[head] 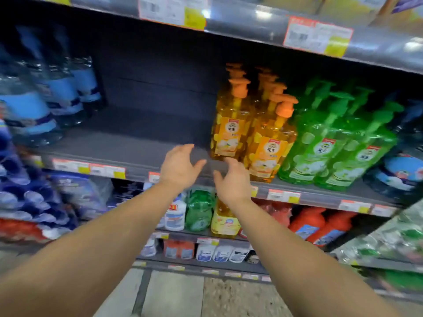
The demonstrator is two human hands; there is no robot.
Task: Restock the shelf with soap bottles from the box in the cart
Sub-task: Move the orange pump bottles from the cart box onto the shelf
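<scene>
Several orange pump soap bottles [266, 138] stand in rows on the dark middle shelf [128, 143], with a wide bare gap on the shelf to their left. My left hand [179, 167] and my right hand [233, 181] are held out side by side at the shelf's front edge, just left of the front orange bottle. Both hands have their fingers spread and hold nothing. My right hand is close to the front orange bottle but not gripping it. The cart and the box are out of view.
Green pump bottles [332, 145] stand right of the orange ones. Blue-labelled clear bottles [52, 92] fill the shelf's left end. Lower shelves [206, 263] hold assorted bottles and refill packs. Price tags line the shelf edges. A tiled floor lies below.
</scene>
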